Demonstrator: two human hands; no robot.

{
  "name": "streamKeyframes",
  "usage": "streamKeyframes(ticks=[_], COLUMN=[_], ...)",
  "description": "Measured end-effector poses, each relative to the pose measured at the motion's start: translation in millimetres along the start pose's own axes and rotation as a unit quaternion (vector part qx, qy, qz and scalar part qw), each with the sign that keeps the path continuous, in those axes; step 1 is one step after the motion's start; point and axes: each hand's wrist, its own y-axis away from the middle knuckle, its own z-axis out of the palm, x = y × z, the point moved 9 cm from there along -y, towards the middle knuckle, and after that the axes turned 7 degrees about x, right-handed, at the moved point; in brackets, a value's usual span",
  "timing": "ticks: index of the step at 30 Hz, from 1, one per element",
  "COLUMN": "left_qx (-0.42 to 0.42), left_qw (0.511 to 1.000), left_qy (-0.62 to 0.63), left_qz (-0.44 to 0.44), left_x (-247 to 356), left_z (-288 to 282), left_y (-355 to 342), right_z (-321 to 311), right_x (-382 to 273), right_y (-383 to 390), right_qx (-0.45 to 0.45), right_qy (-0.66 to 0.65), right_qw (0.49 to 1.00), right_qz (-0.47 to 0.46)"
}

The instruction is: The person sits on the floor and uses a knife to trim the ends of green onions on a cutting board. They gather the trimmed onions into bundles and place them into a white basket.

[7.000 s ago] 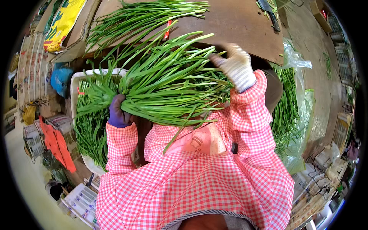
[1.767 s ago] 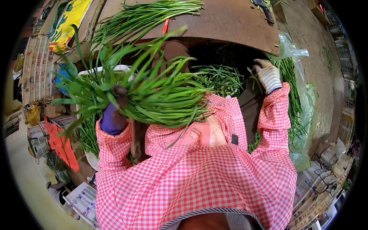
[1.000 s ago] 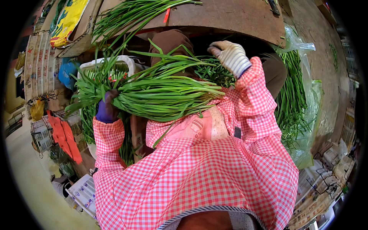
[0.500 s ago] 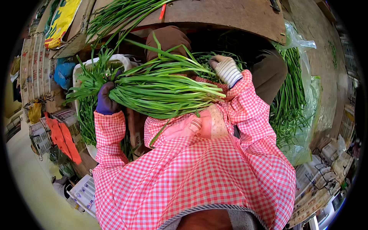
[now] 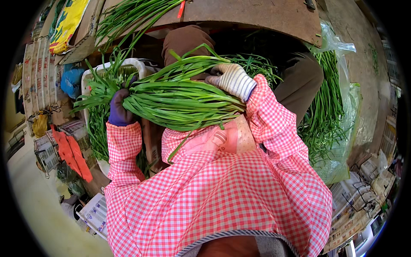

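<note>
The bunch (image 5: 184,103) is held off the tabletop's (image 5: 257,17) near edge, before the smock (image 5: 214,184). Its leafy end is gripped by the left hand (image 5: 121,108); its stem end is touched by the right hand (image 5: 233,80), fingers bent, their closure unclear. Loose greens (image 5: 132,15) are draped over the tabletop's near left corner.

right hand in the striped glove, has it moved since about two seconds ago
Yes, to the left: the right hand is now farther from the right corner of the brown tabletop, at the bunch of long-leaved greens.
</note>
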Motion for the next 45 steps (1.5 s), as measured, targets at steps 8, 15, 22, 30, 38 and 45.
streamKeyframes(ticks=[8,15,22,30,38,45], left_qx=[-0.004,-0.026,-0.064,-0.022,-0.083,0.074], left_qw=[0.993,0.990,0.997,0.998,0.952,0.980], left_qy=[-0.116,-0.097,0.027,0.062,-0.205,0.116], left_qz=[0.024,0.097,0.038,-0.010,0.210,-0.144], left_x=[-16,-13,-19,-30,16,-53], left_z=[-21,-15,-4,-10,11,-17], left_y=[4,6,7,2,7,-2], right_z=[0,-8,-90,-70,-89,-122], right_x=[-23,-40,-8,37,101,82], right_y=[-21,-13,26,-23,-10,-2], right_qx=[0.044,0.114,0.196,0.115,0.167,0.154], right_qy=[0.098,0.055,-0.124,0.038,0.184,0.196], right_qw=[0.994,0.989,0.973,0.993,0.966,0.961], right_qz=[-0.023,-0.077,0.007,0.002,0.072,0.124])
